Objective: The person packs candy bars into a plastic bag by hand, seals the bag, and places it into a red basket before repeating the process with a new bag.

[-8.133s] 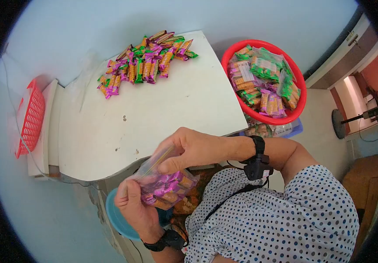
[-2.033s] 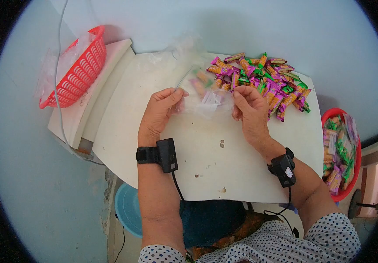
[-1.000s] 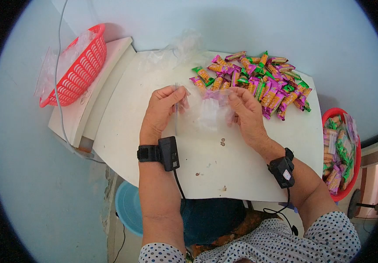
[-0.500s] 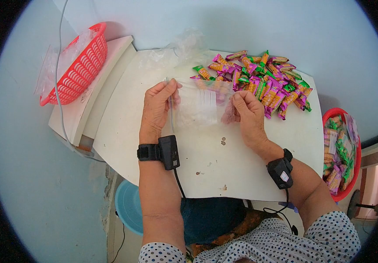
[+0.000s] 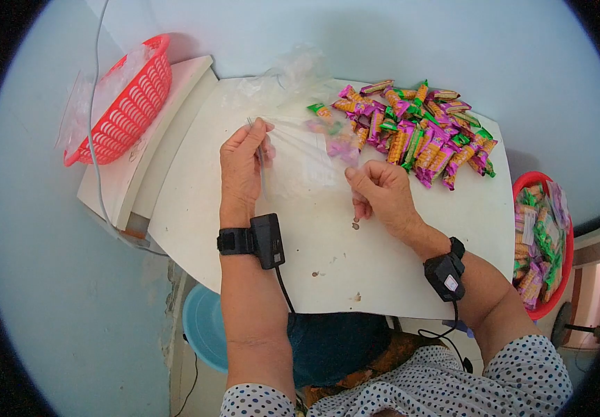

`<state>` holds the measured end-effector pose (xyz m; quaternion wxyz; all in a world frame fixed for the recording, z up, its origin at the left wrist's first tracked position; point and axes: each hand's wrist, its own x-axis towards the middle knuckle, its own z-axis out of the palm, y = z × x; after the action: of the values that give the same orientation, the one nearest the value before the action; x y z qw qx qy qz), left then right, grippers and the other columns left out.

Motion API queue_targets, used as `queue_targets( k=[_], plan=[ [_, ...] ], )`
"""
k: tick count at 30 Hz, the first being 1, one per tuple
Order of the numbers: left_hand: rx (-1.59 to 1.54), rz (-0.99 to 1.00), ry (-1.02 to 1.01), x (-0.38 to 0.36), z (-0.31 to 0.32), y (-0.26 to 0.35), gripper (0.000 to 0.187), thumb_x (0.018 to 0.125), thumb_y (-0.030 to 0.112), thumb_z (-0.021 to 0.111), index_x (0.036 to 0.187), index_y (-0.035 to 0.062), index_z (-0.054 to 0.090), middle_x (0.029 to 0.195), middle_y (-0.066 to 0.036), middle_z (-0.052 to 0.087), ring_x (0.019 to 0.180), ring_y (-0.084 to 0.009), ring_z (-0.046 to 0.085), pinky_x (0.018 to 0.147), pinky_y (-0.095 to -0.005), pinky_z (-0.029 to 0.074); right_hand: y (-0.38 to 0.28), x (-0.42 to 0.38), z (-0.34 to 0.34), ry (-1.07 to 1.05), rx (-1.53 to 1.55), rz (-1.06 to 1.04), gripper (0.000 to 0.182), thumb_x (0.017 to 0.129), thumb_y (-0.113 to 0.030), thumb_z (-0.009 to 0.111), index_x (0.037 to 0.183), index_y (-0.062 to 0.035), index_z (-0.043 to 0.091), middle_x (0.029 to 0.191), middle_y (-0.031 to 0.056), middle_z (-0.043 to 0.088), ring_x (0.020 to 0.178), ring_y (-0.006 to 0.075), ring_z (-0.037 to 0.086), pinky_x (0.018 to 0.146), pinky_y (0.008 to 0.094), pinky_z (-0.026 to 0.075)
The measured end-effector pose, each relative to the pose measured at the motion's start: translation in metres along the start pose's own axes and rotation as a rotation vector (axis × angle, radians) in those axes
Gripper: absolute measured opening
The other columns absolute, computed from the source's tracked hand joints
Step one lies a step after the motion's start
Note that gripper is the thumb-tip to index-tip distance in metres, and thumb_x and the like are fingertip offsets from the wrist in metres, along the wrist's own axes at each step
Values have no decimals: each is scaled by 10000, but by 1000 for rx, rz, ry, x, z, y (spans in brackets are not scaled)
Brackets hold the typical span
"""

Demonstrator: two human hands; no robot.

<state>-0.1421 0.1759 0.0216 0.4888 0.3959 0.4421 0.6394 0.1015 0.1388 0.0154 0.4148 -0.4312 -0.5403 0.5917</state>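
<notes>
A clear plastic bag [image 5: 296, 163] with a pale printed patch is stretched between my hands above the white table. My left hand [image 5: 243, 167] is closed on its left edge, where a grey strip runs down. Thumb and fingers of my right hand [image 5: 387, 198] pinch the bag's lower right part. Through the film, a few wrapped snacks [image 5: 319, 111] show at the near side of the pile. Behind the bag, purple, green and orange snack packets [image 5: 425, 142] lie heaped on the table [image 5: 244, 260].
Crumpled clear plastic [image 5: 289, 80] lies at the table's back edge. A red basket [image 5: 130, 108] holding plastic bags leans at the left. On the right stands a red basket [image 5: 570, 260] of filled snack bags. Below left is a blue basin [image 5: 203, 326]. A grey cable [image 5: 91, 104] hangs at the left.
My right hand has moved down and slightly left, pulling the bag slantwise. My left hand has shifted a little left and up, still gripping the strip edge.
</notes>
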Motion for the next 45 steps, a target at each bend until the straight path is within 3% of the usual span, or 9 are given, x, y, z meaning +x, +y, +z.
queue_targets(
  k=[4,7,13,22,28,31,34,40,45],
  plan=[
    [23,-24,-53,1,-4,-2,225,946,289,658,924,70,701,697,60,593,579,-40,511,532,-197,396,-2,2,-2,41,70,11,352,966,-333,621,746,-58,606,593,-11,564,492,72,556,417,223,427],
    [68,-96,-111,-2,-1,-1,213,943,274,663,920,67,707,679,57,596,561,-39,513,512,-199,395,-1,10,4,194,336,-5,329,976,-342,604,824,-53,647,642,-17,583,556,65,570,470,222,448],
    [32,-148,-179,-6,6,3,197,941,246,663,924,57,714,652,57,598,522,-42,510,483,-200,393,9,11,-5,127,56,-106,242,980,-266,612,920,-36,659,755,1,623,601,75,595,511,221,461],
    [140,-128,-251,-4,4,2,265,941,283,667,917,24,711,594,45,527,488,-33,423,449,-199,298,0,11,-4,258,248,-142,253,998,-284,581,903,-51,612,779,24,640,628,103,632,571,279,565],
    [113,-101,-182,-4,5,3,238,955,262,645,941,33,710,638,71,559,505,-11,444,469,-173,332,-6,5,5,182,276,35,211,1007,-247,560,910,-61,584,757,29,631,607,109,619,568,282,561],
    [126,-89,-192,-4,2,4,233,953,258,648,954,35,712,672,63,594,528,-3,476,478,-163,355,6,6,2,94,171,-30,207,1008,-233,553,891,-64,578,742,24,627,602,110,616,558,269,549],
    [125,-155,-237,-2,-1,3,273,969,281,622,982,23,710,717,41,623,588,-22,534,534,-173,416,7,7,3,179,251,-44,190,1009,-218,543,948,-43,584,714,28,616,567,107,612,501,252,522],
    [93,-299,-318,-5,2,6,362,1002,312,554,1071,-20,683,773,-9,649,692,-90,600,666,-227,491,5,9,3,300,332,-69,177,1008,-224,557,920,-73,588,710,-18,575,549,66,538,484,240,468],
    [102,-259,-338,-2,-6,5,276,968,243,609,1003,-21,683,786,-26,662,690,-92,604,655,-231,491,8,12,2,328,345,-97,171,1010,-214,544,960,-56,582,715,7,592,547,82,556,477,253,494]
  ],
)
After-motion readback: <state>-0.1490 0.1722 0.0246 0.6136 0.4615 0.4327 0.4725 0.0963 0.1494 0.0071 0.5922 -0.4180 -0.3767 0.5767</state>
